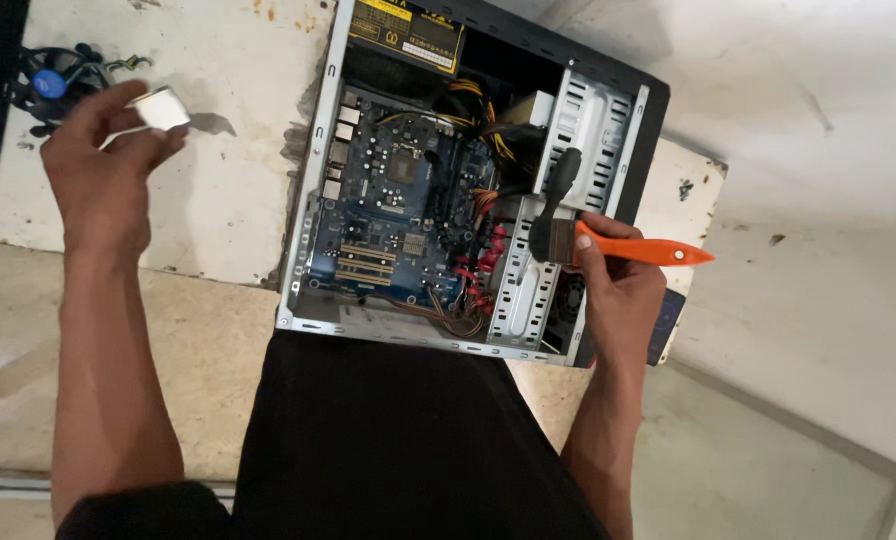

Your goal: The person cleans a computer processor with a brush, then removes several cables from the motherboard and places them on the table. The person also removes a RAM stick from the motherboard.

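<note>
Our left hand (103,150) pinches a small white block (162,108) — our right hand (616,280) grips an orange-handled brush (608,243) over the open metal computer case (468,180).

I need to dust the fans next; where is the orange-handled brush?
The orange-handled paintbrush is in the right hand, over the right side of the open computer case, beside its metal drive cage.
</note>
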